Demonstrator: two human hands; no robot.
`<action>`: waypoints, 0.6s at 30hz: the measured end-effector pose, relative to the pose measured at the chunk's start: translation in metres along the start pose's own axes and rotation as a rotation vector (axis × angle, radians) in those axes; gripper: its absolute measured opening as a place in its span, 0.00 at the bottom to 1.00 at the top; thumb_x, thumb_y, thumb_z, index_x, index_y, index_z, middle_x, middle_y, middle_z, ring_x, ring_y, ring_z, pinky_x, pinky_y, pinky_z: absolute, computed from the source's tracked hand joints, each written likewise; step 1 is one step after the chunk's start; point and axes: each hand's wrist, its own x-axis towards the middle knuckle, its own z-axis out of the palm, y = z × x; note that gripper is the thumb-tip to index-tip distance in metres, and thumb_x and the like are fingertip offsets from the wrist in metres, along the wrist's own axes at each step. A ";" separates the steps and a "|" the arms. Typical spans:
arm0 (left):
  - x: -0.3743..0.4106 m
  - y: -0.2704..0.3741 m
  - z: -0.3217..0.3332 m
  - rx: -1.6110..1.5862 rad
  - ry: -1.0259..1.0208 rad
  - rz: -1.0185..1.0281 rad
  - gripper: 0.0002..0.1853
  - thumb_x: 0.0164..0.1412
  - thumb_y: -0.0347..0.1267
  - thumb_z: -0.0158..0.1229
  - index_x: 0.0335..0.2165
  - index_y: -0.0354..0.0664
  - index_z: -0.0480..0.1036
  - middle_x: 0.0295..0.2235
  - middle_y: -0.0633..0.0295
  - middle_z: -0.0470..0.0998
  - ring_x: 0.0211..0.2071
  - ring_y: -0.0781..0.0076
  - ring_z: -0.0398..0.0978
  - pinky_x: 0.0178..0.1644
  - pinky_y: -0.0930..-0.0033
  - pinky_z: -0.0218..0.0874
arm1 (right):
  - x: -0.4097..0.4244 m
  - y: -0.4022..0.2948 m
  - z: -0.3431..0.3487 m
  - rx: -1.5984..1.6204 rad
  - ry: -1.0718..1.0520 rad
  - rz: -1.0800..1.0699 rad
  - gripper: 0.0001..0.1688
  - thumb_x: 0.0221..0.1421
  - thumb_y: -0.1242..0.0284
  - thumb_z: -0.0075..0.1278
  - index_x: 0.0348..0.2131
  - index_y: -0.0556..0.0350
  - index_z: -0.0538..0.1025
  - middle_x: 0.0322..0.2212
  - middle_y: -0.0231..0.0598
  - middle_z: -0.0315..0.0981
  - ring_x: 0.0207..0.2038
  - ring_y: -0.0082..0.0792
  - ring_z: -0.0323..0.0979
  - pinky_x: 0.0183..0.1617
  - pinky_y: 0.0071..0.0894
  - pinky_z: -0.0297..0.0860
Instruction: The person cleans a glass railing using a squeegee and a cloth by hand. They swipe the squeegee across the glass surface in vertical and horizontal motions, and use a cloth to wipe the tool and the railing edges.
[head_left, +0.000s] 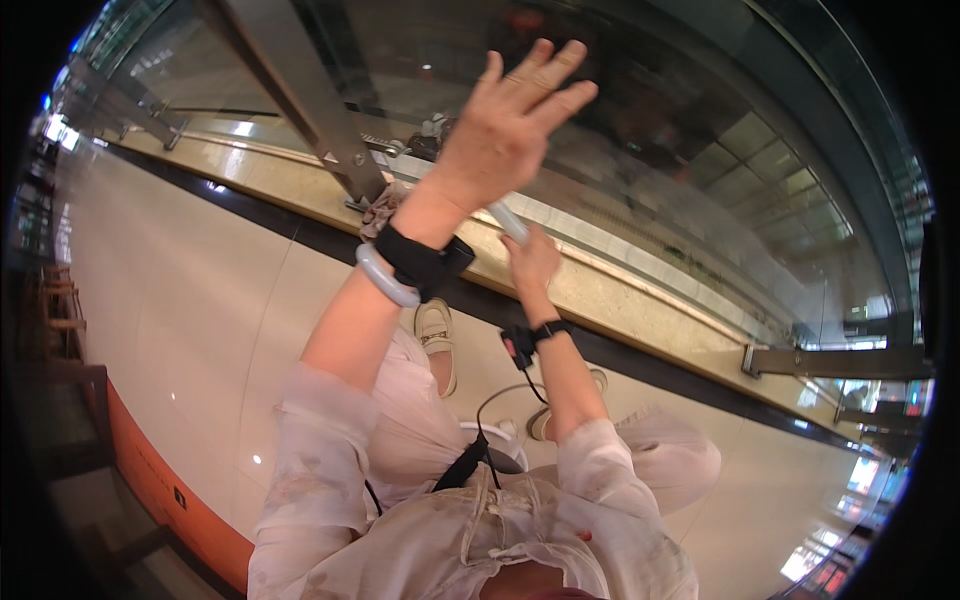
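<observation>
My left hand (499, 139), with a pale bangle and a black strap at the wrist, is spread out over the dark glass panel (637, 150). Its fingers are apart and hold nothing; whether the palm touches the glass I cannot tell. Below it, my right hand (536, 259) grips a pale rod-shaped handle (510, 223). The handle's far end is hidden behind my left hand and wrist. A crumpled brownish cloth (382, 210) rests at the foot of the metal post (322, 112), partly covered by my left forearm.
A beige stone ledge (622, 307) runs along the glass base, with a dark floor strip below. Another metal post (840, 362) stands at right. Between my legs is a white bucket (517, 450). A black cable (484, 412) hangs from my right wrist. An orange-sided structure (165, 472) stands at lower left.
</observation>
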 end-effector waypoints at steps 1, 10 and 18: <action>-0.002 0.002 0.001 -0.028 -0.010 -0.007 0.34 0.46 0.16 0.52 0.53 0.51 0.71 0.64 0.59 0.59 0.65 0.55 0.55 0.62 0.35 0.51 | -0.008 0.013 -0.009 -0.056 -0.071 0.111 0.24 0.40 0.57 0.67 0.27 0.55 0.75 0.25 0.48 0.75 0.32 0.54 0.74 0.36 0.50 0.68; -0.004 0.006 0.003 -0.086 0.019 -0.019 0.30 0.49 0.20 0.51 0.53 0.51 0.71 0.66 0.56 0.55 0.66 0.48 0.52 0.59 0.30 0.52 | -0.053 0.037 0.007 -0.150 -0.174 0.230 0.24 0.50 0.56 0.61 0.32 0.57 0.71 0.28 0.52 0.76 0.32 0.59 0.74 0.35 0.54 0.68; -0.002 0.011 -0.005 -0.075 0.006 -0.012 0.27 0.51 0.23 0.54 0.52 0.49 0.71 0.65 0.51 0.54 0.65 0.43 0.54 0.57 0.36 0.58 | -0.035 0.009 0.091 0.433 -0.197 0.077 0.32 0.53 0.43 0.49 0.37 0.56 0.72 0.31 0.55 0.77 0.38 0.57 0.75 0.37 0.48 0.68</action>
